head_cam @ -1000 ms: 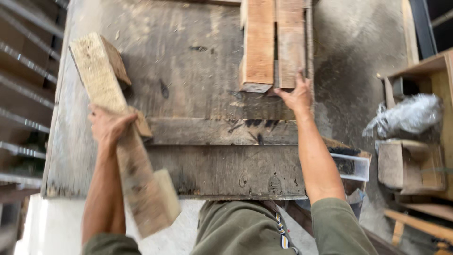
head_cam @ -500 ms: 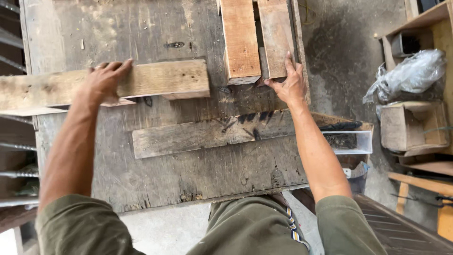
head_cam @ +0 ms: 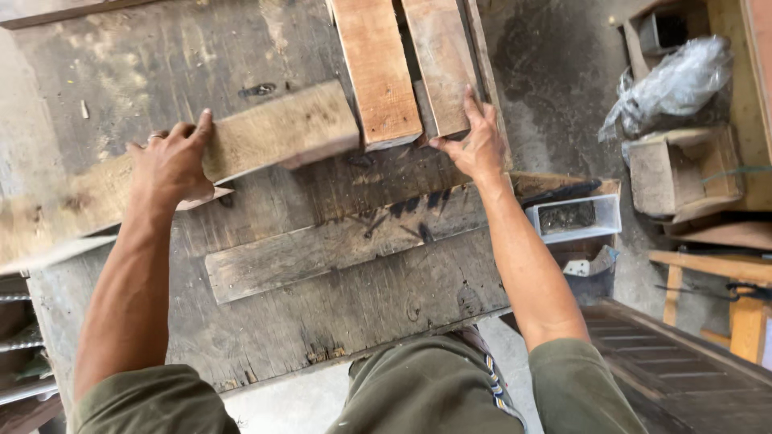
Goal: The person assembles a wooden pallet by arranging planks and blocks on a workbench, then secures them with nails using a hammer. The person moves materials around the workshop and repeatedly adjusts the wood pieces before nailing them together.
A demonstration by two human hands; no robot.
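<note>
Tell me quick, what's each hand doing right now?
Left hand: closed over the edge of the weathered plank, holding it on the table.
Right hand: open, fingers spread, pressing the end of the reddish board.

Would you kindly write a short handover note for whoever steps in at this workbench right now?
Left hand: palm down, gripping the long weathered wooden plank that lies across the grey wooden bench top.
Right hand: fingers on the near end of the right one of two reddish boards.
Done: plank end is close to the left reddish board.
Left: whether they touch is unclear. A darker plank lies nearer, untouched.
</note>
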